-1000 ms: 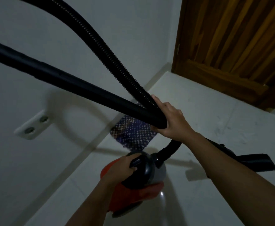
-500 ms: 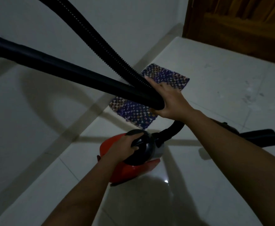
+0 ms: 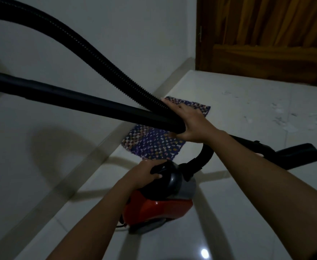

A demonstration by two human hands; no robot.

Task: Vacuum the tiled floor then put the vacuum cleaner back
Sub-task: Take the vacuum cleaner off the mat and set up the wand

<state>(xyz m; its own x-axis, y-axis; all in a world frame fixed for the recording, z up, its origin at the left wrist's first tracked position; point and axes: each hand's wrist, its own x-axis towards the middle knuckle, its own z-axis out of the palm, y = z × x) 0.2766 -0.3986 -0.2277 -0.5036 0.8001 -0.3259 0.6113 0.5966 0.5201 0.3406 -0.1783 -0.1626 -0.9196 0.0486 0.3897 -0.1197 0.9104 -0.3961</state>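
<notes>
A red and black canister vacuum cleaner (image 3: 159,207) sits on the white tiled floor (image 3: 229,212) near the wall. My left hand (image 3: 144,173) grips its black top handle. My right hand (image 3: 189,122) holds the smooth black tube (image 3: 78,102) and the ribbed black hose (image 3: 101,61) together where they cross, fingers wrapped round them. The hose arcs up to the upper left. The flat black floor nozzle (image 3: 302,156) lies on the tiles to the right, partly behind my right forearm.
A purple woven mat (image 3: 153,143) lies on the floor against the white wall (image 3: 116,34), just beyond the vacuum. A brown wooden door (image 3: 266,38) stands at the top right. Pale scuff marks dot the tiles near the door.
The view has tilted back up, showing more of the door. Both hands keep their grips; the vacuum body sits lower in the view.
</notes>
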